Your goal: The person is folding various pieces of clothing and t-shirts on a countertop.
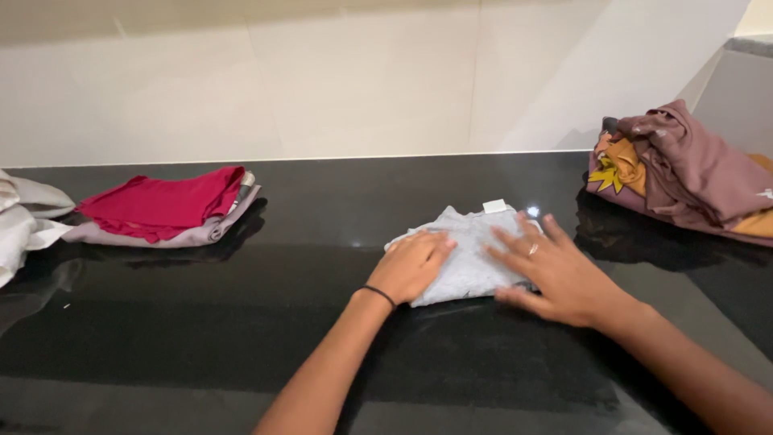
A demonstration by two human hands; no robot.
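Observation:
A small folded grey cloth [468, 242] with a white label at its far edge lies on the black glossy counter [322, 209]. My left hand [411, 266], with a thin black band at the wrist, rests on the cloth's left part with fingers curled loosely onto it. My right hand [555, 270], wearing a ring, lies flat with spread fingers on the cloth's right part.
A folded red garment [161, 203] sits on a pale mauve one at the left. White cloth [20, 217] lies at the far left edge. A heap of mauve and orange clothes [684, 169] stands at the right. A pale tiled wall runs behind.

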